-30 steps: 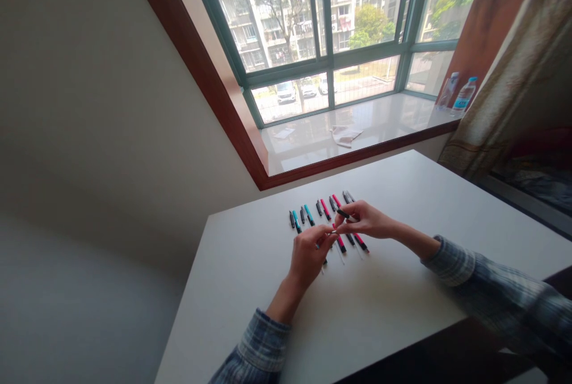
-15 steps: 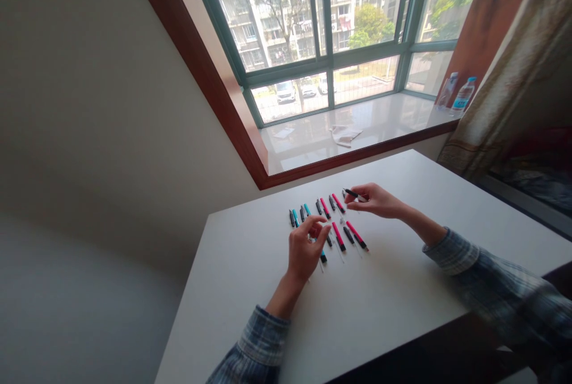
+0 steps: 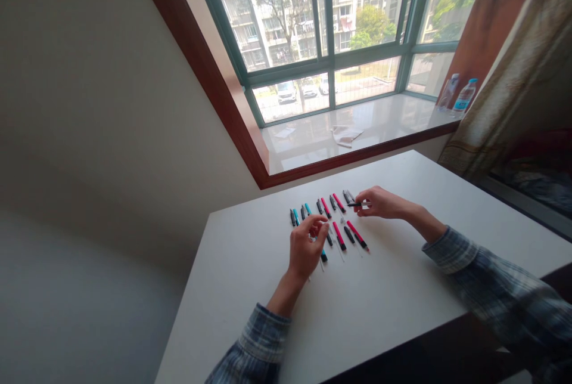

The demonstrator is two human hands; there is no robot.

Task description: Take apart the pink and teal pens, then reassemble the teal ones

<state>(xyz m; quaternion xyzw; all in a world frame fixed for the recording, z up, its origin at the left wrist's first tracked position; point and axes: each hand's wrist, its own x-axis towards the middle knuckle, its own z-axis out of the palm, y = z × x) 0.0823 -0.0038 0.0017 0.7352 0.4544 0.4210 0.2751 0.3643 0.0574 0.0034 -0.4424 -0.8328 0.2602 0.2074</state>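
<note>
My right hand [image 3: 379, 202] grips a slim black pen piece [image 3: 355, 204] between thumb and fingers, just above the table. Beside it lies a dark pen with a clear part [image 3: 347, 197]. My left hand [image 3: 308, 241] hovers over the pen parts, thumb and index finger curled into a pinch; anything between their tips is too small to make out. Pink barrels [image 3: 338, 237], black pieces [image 3: 349, 235], a turquoise piece [image 3: 323, 256] and thin white refills lie around it. The left hand hides some of them. A far row holds turquoise [image 3: 295, 217] and pink pieces [image 3: 326, 208] next to black ones.
The white table [image 3: 250, 288] meets the wall below a window sill [image 3: 308, 151]. On the sill are a crumpled cloth [image 3: 346, 135] and two bottles [image 3: 465, 96]. A curtain [image 3: 504, 68] hangs at the right.
My right hand has moved slightly right and down, and the black pen piece in it has turned nearly level. The dark pen at the far row's right end now shows. My left hand is almost still.
</note>
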